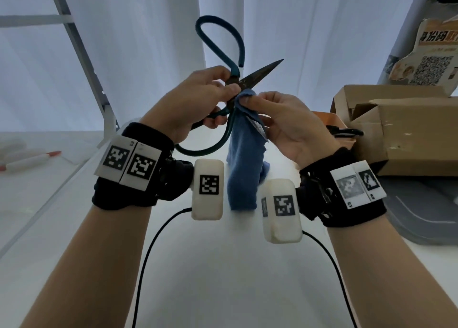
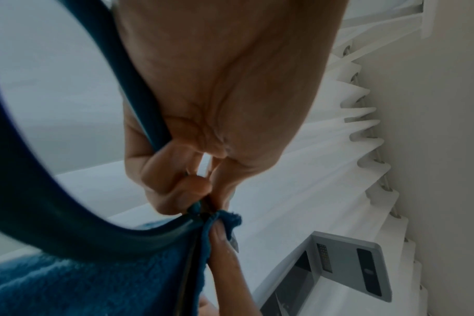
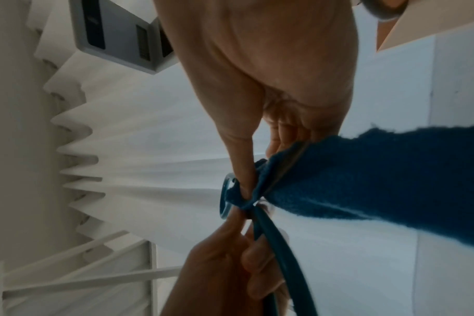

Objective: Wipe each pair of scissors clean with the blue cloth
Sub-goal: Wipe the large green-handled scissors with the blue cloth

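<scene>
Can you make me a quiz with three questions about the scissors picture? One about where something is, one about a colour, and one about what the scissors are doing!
1. Where is the cardboard box?
A. on the person's right
B. on the person's left
C. under the cloth

2. What colour are the handles of the scissors?
A. red
B. teal
C. yellow

3. How are the scissors' blades?
A. spread open
C. shut tight
B. snapped off

Answers: 1 A, the box sits beyond the right hand. 2 B, the loops by the left hand are teal. 3 A, one blade points up while the blue cloth wraps the other.
</scene>
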Action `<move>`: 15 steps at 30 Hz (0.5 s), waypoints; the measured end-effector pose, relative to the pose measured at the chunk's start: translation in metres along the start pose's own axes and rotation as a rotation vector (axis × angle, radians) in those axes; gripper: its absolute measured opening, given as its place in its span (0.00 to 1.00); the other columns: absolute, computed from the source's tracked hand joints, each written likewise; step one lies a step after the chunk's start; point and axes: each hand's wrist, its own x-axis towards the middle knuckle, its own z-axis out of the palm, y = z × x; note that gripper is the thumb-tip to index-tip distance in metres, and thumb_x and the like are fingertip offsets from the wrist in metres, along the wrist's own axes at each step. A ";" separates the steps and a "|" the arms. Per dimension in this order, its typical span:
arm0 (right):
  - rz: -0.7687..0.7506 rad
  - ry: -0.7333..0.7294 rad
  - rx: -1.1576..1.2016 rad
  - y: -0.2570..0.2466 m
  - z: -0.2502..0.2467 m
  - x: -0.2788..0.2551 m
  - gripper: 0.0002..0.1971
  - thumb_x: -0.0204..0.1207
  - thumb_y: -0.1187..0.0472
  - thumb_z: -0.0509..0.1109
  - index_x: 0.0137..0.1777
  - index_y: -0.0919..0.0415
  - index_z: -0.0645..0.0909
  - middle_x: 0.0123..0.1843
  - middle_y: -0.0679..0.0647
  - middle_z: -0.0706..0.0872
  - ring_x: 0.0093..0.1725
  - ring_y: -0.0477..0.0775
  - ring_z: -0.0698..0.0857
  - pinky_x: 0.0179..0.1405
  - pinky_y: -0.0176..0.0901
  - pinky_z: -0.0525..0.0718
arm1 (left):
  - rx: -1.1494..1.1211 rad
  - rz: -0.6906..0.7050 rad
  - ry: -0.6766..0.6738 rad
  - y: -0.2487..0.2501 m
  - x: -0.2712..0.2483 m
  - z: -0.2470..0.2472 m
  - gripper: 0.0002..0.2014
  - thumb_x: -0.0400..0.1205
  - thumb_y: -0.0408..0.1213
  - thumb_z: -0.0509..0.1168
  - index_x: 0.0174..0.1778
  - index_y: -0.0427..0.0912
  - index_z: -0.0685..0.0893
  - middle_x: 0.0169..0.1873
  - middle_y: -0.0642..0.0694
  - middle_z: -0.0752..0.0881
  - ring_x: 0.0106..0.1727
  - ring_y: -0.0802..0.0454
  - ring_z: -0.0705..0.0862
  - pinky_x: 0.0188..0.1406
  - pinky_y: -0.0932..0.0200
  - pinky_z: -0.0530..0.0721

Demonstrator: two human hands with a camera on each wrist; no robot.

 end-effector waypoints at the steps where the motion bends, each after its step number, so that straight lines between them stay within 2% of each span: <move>1: 0.013 0.003 -0.018 0.003 0.001 -0.010 0.13 0.76 0.60 0.78 0.54 0.69 0.85 0.47 0.59 0.90 0.41 0.50 0.90 0.39 0.38 0.87 | 0.002 0.000 0.007 -0.001 -0.008 0.002 0.06 0.89 0.37 0.62 0.56 0.39 0.81 0.43 0.44 0.78 0.24 0.52 0.74 0.23 0.62 0.69; 3: 0.030 0.013 -0.073 0.011 0.003 -0.030 0.17 0.77 0.56 0.77 0.57 0.70 0.88 0.48 0.59 0.91 0.39 0.46 0.90 0.40 0.36 0.86 | 0.017 -0.004 0.019 -0.005 -0.024 0.008 0.10 0.89 0.37 0.61 0.60 0.35 0.81 0.44 0.43 0.79 0.24 0.53 0.74 0.24 0.62 0.70; 5: 0.041 0.017 -0.126 0.019 0.004 -0.050 0.16 0.78 0.53 0.76 0.56 0.67 0.90 0.48 0.59 0.93 0.39 0.45 0.90 0.40 0.36 0.87 | 0.031 -0.010 0.011 -0.011 -0.041 0.014 0.11 0.89 0.38 0.61 0.62 0.34 0.81 0.45 0.43 0.79 0.24 0.53 0.75 0.24 0.62 0.70; 8: 0.045 0.010 -0.192 0.032 0.002 -0.074 0.12 0.79 0.56 0.75 0.53 0.65 0.91 0.51 0.60 0.93 0.46 0.50 0.91 0.50 0.44 0.91 | 0.053 -0.021 -0.001 -0.024 -0.066 0.024 0.11 0.89 0.38 0.61 0.61 0.37 0.82 0.43 0.44 0.80 0.25 0.52 0.75 0.24 0.62 0.72; 9: 0.045 -0.001 -0.202 0.036 0.001 -0.082 0.10 0.79 0.59 0.75 0.52 0.65 0.90 0.50 0.60 0.93 0.46 0.51 0.90 0.50 0.45 0.91 | 0.056 -0.026 0.005 -0.029 -0.073 0.026 0.10 0.88 0.38 0.61 0.60 0.37 0.82 0.42 0.45 0.80 0.25 0.51 0.75 0.23 0.63 0.72; 13: 0.088 -0.080 -0.204 0.051 0.000 -0.102 0.05 0.81 0.68 0.70 0.51 0.69 0.88 0.43 0.59 0.92 0.39 0.51 0.91 0.39 0.39 0.87 | 0.049 -0.068 -0.002 -0.047 -0.093 0.035 0.07 0.87 0.37 0.62 0.58 0.41 0.83 0.42 0.44 0.80 0.25 0.51 0.74 0.22 0.63 0.72; 15: 0.095 -0.056 -0.215 0.058 0.004 -0.107 0.05 0.81 0.68 0.71 0.49 0.69 0.87 0.42 0.61 0.91 0.38 0.52 0.90 0.34 0.38 0.86 | 0.038 -0.073 -0.001 -0.053 -0.100 0.040 0.05 0.87 0.37 0.62 0.56 0.43 0.82 0.44 0.44 0.80 0.23 0.53 0.74 0.23 0.64 0.72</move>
